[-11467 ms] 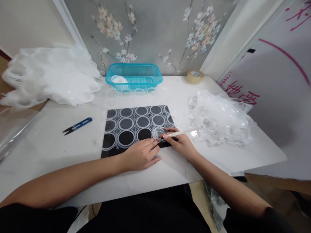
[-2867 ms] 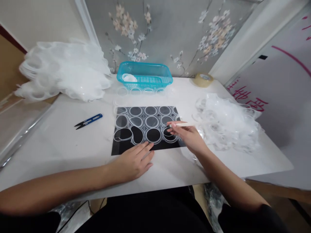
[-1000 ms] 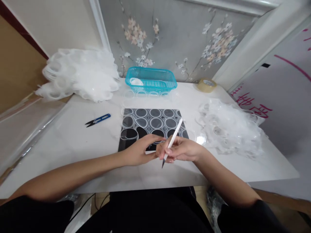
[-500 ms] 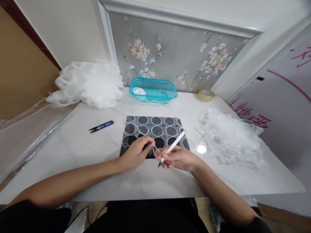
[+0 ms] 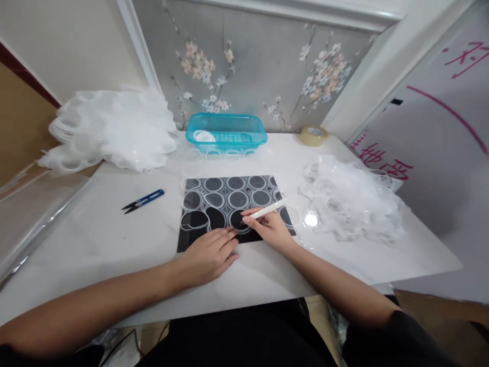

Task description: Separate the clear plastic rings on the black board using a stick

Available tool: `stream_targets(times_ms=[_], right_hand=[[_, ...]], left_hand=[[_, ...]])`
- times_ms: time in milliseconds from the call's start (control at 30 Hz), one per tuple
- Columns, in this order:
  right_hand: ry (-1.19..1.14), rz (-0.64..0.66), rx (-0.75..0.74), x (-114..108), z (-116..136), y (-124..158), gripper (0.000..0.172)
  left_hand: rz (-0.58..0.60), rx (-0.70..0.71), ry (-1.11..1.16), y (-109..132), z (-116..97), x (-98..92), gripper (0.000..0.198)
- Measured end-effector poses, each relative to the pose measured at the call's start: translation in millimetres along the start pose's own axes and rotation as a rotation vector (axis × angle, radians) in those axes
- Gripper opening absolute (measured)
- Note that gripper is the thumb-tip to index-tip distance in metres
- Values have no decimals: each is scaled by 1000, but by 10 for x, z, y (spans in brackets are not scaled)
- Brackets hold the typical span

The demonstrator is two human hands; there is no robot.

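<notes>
On the table lies a black sheet (image 5: 252, 237), covered by a clear layer with rows of white-outlined circles (image 5: 238, 199). My right hand (image 5: 272, 227) is closed on a slim white pen-like tool (image 5: 269, 208). Its tip points down at a circle in the front row and is partly hidden by my fingers. My left hand (image 5: 212, 252) lies palm down over the sheet's front edge, fingers stretched out beside the tool's tip. Left of it, a loose clear ring edge curls over a dark circle (image 5: 195, 220).
Blue thread snips (image 5: 144, 201) lie on the left. A turquoise basket (image 5: 227, 122) with white discs stands at the back, beside a tape roll (image 5: 312, 136). Heaps of white ring-holed plastic are at left (image 5: 126, 130) and right (image 5: 351, 204).
My left hand has gone from pinching a thin translucent piece to lying flat on the sheet. My right hand has brought the tool down onto the front row. The view has shifted.
</notes>
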State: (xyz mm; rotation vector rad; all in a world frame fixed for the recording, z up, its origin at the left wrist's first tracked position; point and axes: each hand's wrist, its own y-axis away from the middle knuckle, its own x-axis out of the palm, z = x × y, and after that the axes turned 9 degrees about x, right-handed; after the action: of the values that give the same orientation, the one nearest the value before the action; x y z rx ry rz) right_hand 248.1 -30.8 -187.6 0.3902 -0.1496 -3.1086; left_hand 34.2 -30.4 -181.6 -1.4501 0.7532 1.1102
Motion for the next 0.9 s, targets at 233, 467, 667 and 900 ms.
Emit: stream_targets(times_ms=[233,467,667,900], right_hand=[[250,3,-125,38,0,61,16],[300,-11,-221,32,-38,62,13],[599,107,-663,19,-120,129,21],[466,-328,-329,-383,-39,-276,21]], left_hand=[[7,36,-30,-14,4,7,29],[26,56,-38,-16,3,18,30],[19,17,-24,-24,-20,30,33],[12,26,75,26,11,19,32]])
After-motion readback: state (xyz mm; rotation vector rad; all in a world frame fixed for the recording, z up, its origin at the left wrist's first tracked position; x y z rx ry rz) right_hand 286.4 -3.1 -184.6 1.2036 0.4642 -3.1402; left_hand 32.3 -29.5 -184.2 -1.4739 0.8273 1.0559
